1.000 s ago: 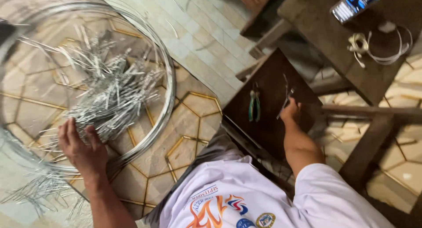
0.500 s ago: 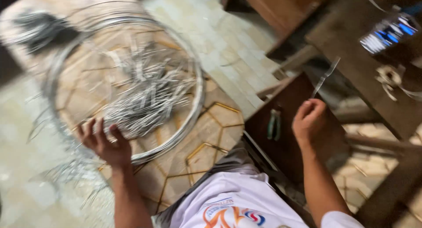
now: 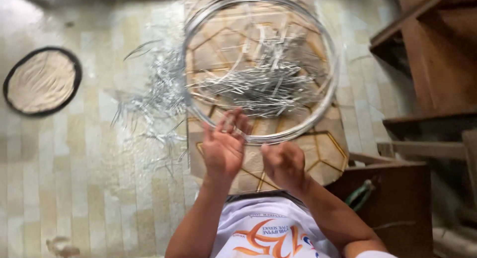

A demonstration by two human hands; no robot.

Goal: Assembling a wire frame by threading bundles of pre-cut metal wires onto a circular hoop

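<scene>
My left hand is spread wide and my right hand is curled, its hold unclear, beside 1 wire hoop ringing cut wire pieces.

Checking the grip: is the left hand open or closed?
Open: the left hand shows a spread palm, fingers raised near the wire coil.

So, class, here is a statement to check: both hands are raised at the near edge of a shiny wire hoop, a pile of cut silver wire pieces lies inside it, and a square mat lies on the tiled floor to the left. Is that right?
One detail is wrong: the mat is round, not square, pale with a dark rim. The head view shows it. The rest stands: left hand and right hand are raised at the near edge of the wire hoop, with cut wire pieces inside.
</scene>
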